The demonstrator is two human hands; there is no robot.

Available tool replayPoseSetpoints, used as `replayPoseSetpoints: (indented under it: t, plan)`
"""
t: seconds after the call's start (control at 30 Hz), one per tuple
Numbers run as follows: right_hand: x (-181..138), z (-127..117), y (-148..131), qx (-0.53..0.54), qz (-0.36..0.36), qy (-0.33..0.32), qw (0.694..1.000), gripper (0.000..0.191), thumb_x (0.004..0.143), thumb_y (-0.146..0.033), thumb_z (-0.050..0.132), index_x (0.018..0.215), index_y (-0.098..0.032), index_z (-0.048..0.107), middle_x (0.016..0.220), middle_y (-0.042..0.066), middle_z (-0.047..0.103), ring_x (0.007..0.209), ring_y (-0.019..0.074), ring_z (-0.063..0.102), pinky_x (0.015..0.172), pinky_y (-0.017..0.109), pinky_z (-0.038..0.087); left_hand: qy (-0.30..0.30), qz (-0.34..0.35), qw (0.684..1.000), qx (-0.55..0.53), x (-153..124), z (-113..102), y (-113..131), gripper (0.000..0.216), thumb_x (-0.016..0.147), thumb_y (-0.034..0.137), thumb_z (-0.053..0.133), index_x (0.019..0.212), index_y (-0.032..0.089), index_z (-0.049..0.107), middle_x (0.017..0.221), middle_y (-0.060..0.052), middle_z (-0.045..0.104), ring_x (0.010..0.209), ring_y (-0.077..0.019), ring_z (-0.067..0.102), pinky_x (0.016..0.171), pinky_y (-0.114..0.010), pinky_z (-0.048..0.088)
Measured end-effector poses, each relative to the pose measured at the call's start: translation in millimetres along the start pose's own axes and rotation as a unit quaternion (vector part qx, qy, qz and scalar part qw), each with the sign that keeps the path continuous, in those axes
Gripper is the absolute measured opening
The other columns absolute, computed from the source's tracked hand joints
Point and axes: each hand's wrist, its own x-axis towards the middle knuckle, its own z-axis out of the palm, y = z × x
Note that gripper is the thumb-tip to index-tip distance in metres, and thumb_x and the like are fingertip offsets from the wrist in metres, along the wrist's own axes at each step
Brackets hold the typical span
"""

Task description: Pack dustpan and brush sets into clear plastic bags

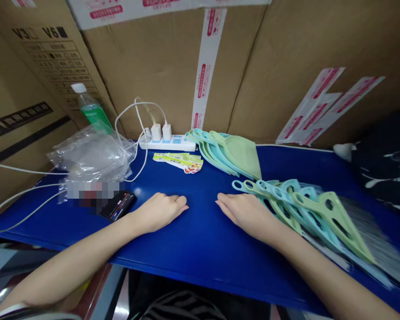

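My left hand [162, 211] rests on the blue tabletop [196, 249], its fingers curled into a loose fist with nothing showing in them. Just beyond its wrist lies a dark phone [122, 205] with a lit screen. My right hand [245, 210] is also closed on the table, and nothing sticks out of it. Close to that hand and forearm are several green and blue hand brushes [333, 218] with pale bristles, partly hidden by the arm. Behind them, several green and blue dustpans [236, 151] lie stacked against the cardboard.
Printed colourful labels [183, 161] lie before a white power strip [171, 142] with chargers and cables. Clear plastic bags [93, 153] and a green-labelled bottle [95, 111] are at left. Large cardboard boxes [153, 66] wall the back. Dark patterned cloth [386, 160] is at right.
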Motion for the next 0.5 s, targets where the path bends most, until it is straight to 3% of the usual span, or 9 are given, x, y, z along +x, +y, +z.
replayPoseSetpoints:
  t: [0.2,0.5]
  plan:
    - [-1.7,5.5,1.3,0.008,-0.022,0.028,0.999,0.035,0.098,-0.026,0.045,0.065,-0.020,0.058,0.065,0.002,0.070,0.062,0.0185,0.067,0.052,0.028,0.024,0.005,0.007,1.000,0.027,-2.4,1.1,0.7,0.028,0.100,0.030,0.039,0.079,0.017,0.053,0.071,-0.001,0.067,0.059,-0.0194,0.067,0.048,-0.026,0.040]
    - [-4.8,5.0,8.4,0.055,-0.002,0.073,0.996,0.026,0.092,-0.014,0.044,0.070,-0.020,0.055,0.061,0.002,0.066,0.055,0.0160,0.062,0.052,0.025,0.029,0.007,0.005,0.999,0.041,-2.2,2.4,3.0,0.027,0.099,0.030,0.043,0.080,0.017,0.055,0.071,-0.002,0.067,0.059,-0.0179,0.066,0.047,-0.025,0.038]
